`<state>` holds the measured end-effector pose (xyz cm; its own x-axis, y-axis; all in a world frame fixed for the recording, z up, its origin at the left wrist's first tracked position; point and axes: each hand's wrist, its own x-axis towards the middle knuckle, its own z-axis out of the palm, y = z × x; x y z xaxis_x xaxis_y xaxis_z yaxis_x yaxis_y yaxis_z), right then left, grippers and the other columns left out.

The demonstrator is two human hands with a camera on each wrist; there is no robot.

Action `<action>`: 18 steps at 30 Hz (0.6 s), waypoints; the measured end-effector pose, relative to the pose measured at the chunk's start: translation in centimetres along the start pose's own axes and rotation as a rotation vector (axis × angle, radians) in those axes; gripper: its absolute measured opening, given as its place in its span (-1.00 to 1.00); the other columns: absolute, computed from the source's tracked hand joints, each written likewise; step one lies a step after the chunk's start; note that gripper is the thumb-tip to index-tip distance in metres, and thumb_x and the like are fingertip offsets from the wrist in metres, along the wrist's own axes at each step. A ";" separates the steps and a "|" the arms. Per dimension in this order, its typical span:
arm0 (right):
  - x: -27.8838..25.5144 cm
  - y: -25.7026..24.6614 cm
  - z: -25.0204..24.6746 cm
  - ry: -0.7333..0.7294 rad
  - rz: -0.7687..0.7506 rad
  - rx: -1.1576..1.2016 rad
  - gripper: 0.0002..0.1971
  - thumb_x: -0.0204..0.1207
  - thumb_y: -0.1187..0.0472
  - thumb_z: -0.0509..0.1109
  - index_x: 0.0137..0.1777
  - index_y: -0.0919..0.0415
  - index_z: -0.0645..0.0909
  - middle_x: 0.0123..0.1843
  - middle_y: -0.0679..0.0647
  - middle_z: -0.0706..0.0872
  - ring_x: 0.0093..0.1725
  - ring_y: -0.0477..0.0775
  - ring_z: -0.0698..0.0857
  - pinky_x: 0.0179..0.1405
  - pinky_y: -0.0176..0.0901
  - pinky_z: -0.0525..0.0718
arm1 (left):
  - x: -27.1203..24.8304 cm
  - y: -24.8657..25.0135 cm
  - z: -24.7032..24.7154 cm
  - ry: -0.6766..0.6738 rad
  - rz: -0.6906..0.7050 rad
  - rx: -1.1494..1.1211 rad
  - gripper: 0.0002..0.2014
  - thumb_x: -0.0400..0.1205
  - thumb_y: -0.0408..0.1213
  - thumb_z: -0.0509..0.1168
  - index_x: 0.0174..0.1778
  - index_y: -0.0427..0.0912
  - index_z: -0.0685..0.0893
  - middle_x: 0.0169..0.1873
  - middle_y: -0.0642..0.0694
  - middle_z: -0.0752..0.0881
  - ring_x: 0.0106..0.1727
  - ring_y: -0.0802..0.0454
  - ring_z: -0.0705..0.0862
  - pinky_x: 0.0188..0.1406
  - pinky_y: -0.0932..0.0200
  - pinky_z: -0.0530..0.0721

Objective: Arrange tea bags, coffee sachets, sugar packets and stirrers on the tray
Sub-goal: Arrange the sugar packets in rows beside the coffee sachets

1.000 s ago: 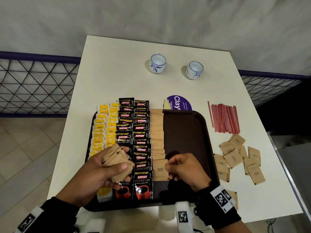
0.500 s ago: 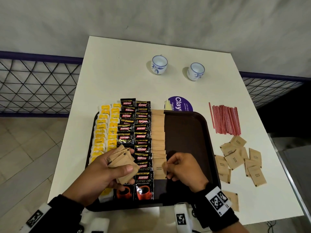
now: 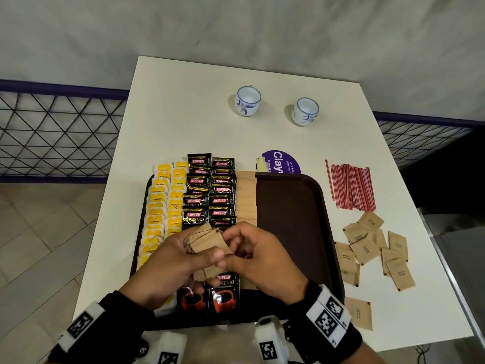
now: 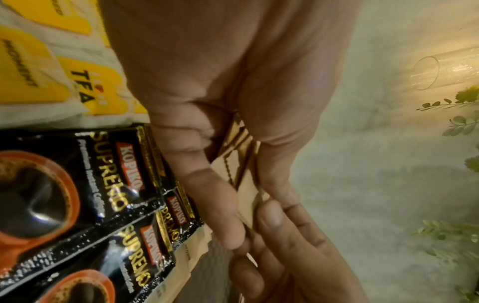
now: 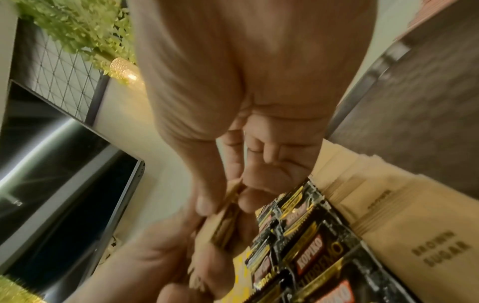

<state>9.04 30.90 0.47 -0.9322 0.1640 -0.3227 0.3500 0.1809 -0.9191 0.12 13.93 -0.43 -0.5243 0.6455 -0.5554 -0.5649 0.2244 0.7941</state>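
Over the near end of the brown tray (image 3: 294, 206) we hold a stack of sugar packets (image 3: 207, 240): our left hand (image 3: 168, 264) curls round it, and our right hand (image 3: 259, 256) pinches its top packet between thumb and fingers. Tea bags (image 3: 162, 206), coffee sachets (image 3: 210, 195) and sugar rows fill the tray's left half; stirrers (image 3: 350, 187) lie on the bench (image 3: 189, 114).

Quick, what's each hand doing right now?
Left hand: curled round a stack of sugar packets.
Right hand: pinching one packet at the edge of that stack.
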 end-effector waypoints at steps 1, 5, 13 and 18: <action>0.2 0.0 0.3 0.023 -0.008 -0.010 -0.73 0.39 0.27 0.65 0.04 0.07 0.70 -0.22 -0.05 0.65 -0.28 -0.11 0.60 -0.21 -0.07 0.68 | 0.0 0.2 0.1 -0.002 -0.001 -0.004 -0.63 0.48 -0.16 0.52 0.20 -0.09 0.71 -0.09 -0.32 0.86 -0.27 -0.30 0.83 -0.55 0.13 0.70; 0.5 0.0 0.2 0.060 0.042 0.080 -0.80 0.48 0.44 0.53 -0.01 0.15 0.68 -0.22 0.05 0.65 -0.31 0.05 0.69 -0.40 -0.27 0.62 | 0.1 0.3 -0.3 -0.049 -0.020 -0.062 -0.52 0.41 -0.05 0.61 0.24 -0.01 0.73 0.02 -0.34 0.84 -0.13 -0.37 0.84 -0.47 0.09 0.75; 0.7 0.0 -0.5 0.084 0.103 0.134 -0.83 0.60 0.44 0.41 0.04 0.16 0.68 -0.24 0.03 0.81 -0.33 0.17 0.75 -0.44 -0.33 0.60 | 0.7 -0.5 -0.6 0.040 0.009 -0.034 -0.59 0.61 -0.54 0.41 0.34 -0.11 0.65 0.00 -0.32 0.85 -0.22 -0.39 0.82 -0.53 0.07 0.74; 0.7 -0.2 -0.7 0.118 0.097 0.137 -0.85 0.64 0.39 0.38 0.00 0.15 0.72 -0.17 0.17 0.77 -0.31 0.12 0.76 -0.40 -0.11 0.71 | 0.8 -0.4 -0.5 0.050 0.018 -0.041 -0.60 0.59 -0.54 0.42 0.31 -0.14 0.67 -0.02 -0.33 0.85 -0.26 -0.39 0.80 -0.57 0.08 0.71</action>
<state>8.41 31.71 0.55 -0.8747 0.2883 -0.3895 0.4140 0.0270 -0.9099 -0.42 13.99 -1.28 -0.5654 0.6113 -0.5537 -0.5802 0.1824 0.7938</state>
